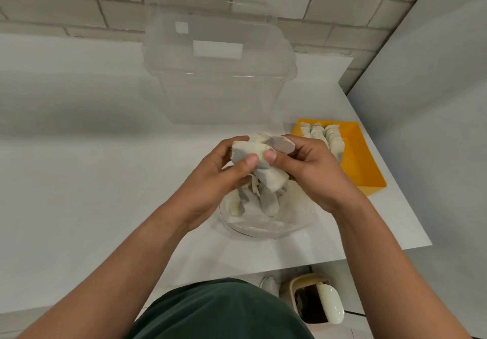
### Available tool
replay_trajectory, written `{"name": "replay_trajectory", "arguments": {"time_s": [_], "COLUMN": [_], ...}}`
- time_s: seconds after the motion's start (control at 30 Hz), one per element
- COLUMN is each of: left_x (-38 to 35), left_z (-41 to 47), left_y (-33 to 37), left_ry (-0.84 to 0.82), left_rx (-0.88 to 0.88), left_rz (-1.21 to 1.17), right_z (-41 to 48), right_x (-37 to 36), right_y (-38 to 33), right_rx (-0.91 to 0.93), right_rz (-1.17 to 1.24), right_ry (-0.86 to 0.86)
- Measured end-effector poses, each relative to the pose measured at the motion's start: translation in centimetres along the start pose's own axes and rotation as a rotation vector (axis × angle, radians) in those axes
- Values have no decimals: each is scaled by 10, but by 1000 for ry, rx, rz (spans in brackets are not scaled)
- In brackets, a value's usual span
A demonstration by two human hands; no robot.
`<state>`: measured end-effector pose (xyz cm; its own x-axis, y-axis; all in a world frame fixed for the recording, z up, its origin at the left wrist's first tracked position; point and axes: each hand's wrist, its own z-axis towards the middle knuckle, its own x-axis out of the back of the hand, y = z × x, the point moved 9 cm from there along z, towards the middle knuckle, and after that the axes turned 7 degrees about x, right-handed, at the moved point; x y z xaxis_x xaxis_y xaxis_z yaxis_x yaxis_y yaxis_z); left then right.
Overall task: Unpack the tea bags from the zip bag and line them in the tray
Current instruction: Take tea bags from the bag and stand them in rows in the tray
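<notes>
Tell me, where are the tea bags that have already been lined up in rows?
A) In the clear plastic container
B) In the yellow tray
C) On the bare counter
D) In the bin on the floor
B: the lined-up tea bags stand in rows at the far end of the yellow tray.

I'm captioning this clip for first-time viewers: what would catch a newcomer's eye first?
The left hand and right hand hold a clump of tea bags at centre, just above the clear zip bag on the white counter. To the right, the orange tray already holds neat rows of tea bags. Behind stands a big clear tub.
</notes>
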<state>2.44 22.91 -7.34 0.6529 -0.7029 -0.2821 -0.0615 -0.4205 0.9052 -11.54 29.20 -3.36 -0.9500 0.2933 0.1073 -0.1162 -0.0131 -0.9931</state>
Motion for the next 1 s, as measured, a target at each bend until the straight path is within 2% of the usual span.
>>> {"name": "replay_trajectory", "arguments": {"time_s": [0.1,0.27,0.43,0.6,0.8,0.93,1.0], "left_x": [-16,-14,-2,2,5,-1,-6], "left_z": [-1,2,1,-2,-1,1,4], "left_y": [-6,-24,-29,-29,-28,-31,-31], "left_ry": [-89,-48,40,64,102,130,135], "left_rx": [90,131,128,128,96,109,113], "left_rz": [-372,-599,-559,-499,-436,-420,-412], "right_z": [4,4,0,-2,-2,-5,-4], "right_x": [-14,-22,-11,-2,0,15,18], "right_y": [3,10,7,-2,6,-3,-6], "right_rx": [8,0,50,70,21,78,88], "right_rz": [47,-114,-195,-214,-283,-274,-266], "right_ry": [34,95,238,285,226,286,250]}}
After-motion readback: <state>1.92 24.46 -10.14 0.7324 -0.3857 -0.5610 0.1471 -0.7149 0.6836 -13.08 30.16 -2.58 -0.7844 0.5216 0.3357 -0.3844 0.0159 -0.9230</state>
